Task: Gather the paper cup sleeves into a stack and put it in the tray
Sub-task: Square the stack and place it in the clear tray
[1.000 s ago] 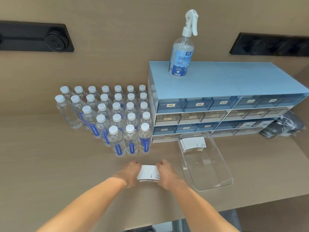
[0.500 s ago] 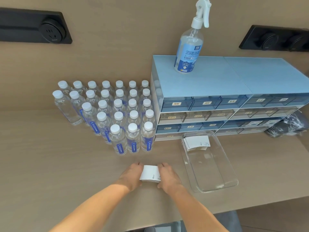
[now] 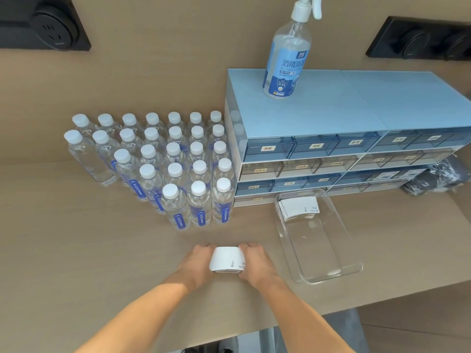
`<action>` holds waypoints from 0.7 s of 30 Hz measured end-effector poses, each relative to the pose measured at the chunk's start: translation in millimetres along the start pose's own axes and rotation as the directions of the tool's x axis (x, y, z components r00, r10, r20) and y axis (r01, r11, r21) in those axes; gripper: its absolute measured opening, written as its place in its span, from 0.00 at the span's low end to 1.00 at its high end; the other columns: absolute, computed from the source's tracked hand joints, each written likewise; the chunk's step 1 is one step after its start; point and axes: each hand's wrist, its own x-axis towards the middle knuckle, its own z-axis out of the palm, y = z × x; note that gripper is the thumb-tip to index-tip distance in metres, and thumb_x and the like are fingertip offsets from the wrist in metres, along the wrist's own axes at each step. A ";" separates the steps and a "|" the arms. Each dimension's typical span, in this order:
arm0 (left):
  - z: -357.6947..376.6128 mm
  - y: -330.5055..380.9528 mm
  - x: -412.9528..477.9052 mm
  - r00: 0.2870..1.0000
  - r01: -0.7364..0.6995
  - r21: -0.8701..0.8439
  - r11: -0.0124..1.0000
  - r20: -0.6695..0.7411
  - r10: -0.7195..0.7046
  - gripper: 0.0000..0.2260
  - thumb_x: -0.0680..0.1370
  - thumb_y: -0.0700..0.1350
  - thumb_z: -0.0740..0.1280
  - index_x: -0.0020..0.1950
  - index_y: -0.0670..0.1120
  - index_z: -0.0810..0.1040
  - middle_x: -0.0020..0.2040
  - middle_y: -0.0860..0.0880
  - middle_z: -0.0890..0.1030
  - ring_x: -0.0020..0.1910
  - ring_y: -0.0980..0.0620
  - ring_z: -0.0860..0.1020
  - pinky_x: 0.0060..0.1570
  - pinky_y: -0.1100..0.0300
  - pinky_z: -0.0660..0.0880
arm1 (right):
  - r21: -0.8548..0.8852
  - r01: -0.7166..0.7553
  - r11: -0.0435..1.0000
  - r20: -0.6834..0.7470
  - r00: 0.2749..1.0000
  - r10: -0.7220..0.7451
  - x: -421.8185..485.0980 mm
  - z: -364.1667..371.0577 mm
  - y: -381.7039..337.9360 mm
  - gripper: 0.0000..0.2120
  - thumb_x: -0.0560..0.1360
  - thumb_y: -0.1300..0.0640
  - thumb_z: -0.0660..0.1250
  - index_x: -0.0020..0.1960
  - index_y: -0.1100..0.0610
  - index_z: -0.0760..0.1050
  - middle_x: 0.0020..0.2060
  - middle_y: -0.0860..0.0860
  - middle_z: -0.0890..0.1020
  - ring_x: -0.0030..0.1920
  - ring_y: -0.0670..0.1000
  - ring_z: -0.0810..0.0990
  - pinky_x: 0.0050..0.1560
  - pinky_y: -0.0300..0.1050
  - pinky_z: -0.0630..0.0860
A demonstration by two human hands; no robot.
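Note:
A small stack of white paper cup sleeves [image 3: 227,259] lies on the beige table, squeezed from both sides. My left hand [image 3: 197,263] presses its left end and my right hand [image 3: 256,262] presses its right end. To the right stands a clear plastic tray [image 3: 339,272], long side running away from me. A second stack of white sleeves [image 3: 298,207] lies in the tray's far end. The near part of the tray holds nothing.
Several rows of water bottles [image 3: 175,171] stand behind my hands to the left. A blue drawer cabinet [image 3: 344,138] with a spray bottle [image 3: 288,57] on top sits behind the tray. A dark wrapped bundle [image 3: 438,179] lies at far right. The table edge [image 3: 331,310] runs close below.
Both hands have stayed on the sleeve stack and pressed it tighter; the stack looks more squared. The camera has moved closer and slightly left.

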 end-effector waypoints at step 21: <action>-67.7 -2.0 -19.0 0.773 0.624 -0.777 0.089 0.596 -0.215 0.49 0.75 0.72 0.56 0.77 0.33 0.52 0.78 0.34 0.57 0.76 0.37 0.61 0.74 0.44 0.60 | 0.798 -0.572 0.192 0.468 0.788 0.400 -18.7 -57.4 7.5 0.42 0.73 0.28 0.60 0.78 0.50 0.57 0.70 0.52 0.68 0.68 0.56 0.71 0.66 0.48 0.69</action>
